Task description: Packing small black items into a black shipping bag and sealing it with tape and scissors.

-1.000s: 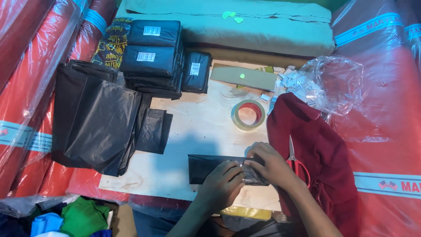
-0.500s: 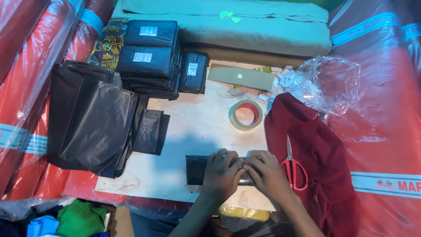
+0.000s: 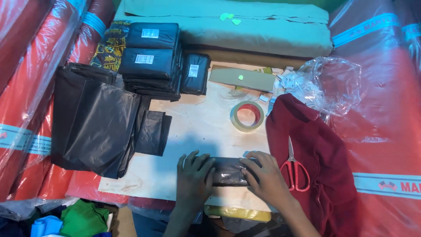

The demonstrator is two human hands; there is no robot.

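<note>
Red fabric rolls (image 3: 30,83) wrapped in clear film are flanking you on the left, and more are lying on the right (image 3: 386,109). A pale green fabric bolt (image 3: 263,30) is lying across the top of the scene. The light wooden board (image 3: 197,127) is serving as your work surface. A heap of loose black plastic bags (image 3: 96,123) is spreading over the board's left edge. A maroon cloth (image 3: 315,166) is draping over its right edge. Crumpled clear plastic (image 3: 333,83) is sitting just above that cloth. Stacked black packed parcels (image 3: 153,57) with white labels are standing at the upper left of the board.

You are pressing both hands down on a small black wrapped parcel (image 3: 228,170) near the board's front edge. Your left hand (image 3: 193,175) is covering its left end, fingers spread flat. Your right hand (image 3: 263,175) is covering its right end. The two hands are sitting apart, with the parcel's glossy middle showing between them. It is hard to tell whether either hand is truly gripping it or only pressing.

Red-handled scissors (image 3: 294,169) are lying on the maroon cloth just beside your right hand. A roll of clear tape (image 3: 247,116) is resting on the board above the parcel.
</note>
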